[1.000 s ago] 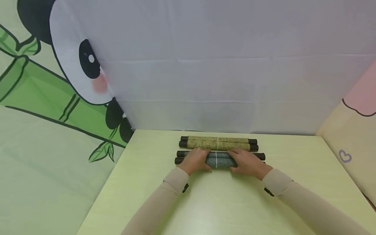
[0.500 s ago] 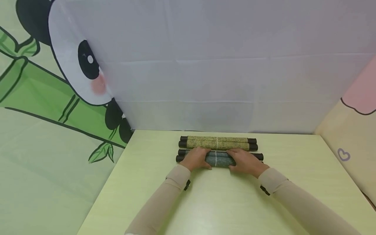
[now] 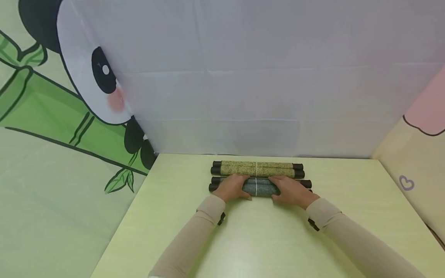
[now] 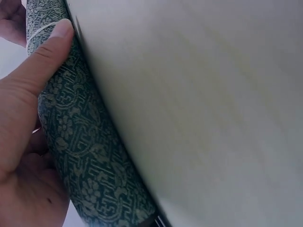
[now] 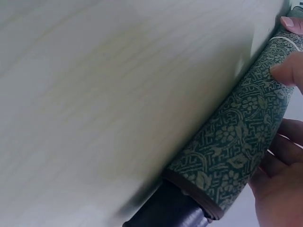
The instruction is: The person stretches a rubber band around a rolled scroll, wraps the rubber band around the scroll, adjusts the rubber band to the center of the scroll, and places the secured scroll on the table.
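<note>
A rolled scroll in teal patterned cloth (image 3: pixel 261 189), with black end knobs and a white band round its middle, lies on the table. My left hand (image 3: pixel 231 188) grips it left of the band, thumb on the near side and fingers over the far side. To the right of the band my right hand (image 3: pixel 292 191) holds it the same way. In the right wrist view a black end knob (image 5: pixel 168 210) juts from the patterned cloth. Just behind lies a gold patterned scroll (image 3: pixel 243 170), also banded in white; neither hand visibly grips it.
The pale yellow table (image 3: pixel 243 247) runs back to a white cloth backdrop (image 3: pixel 243 96). A printed panda sheet (image 3: pixel 83 85) hangs at the left. On the right stands a cream and pink side panel (image 3: pixel 417 162).
Both hands have shifted the teal scroll slightly away from me, nearer the gold one, and its right end has moved a little left. The last half second shows almost no movement.
</note>
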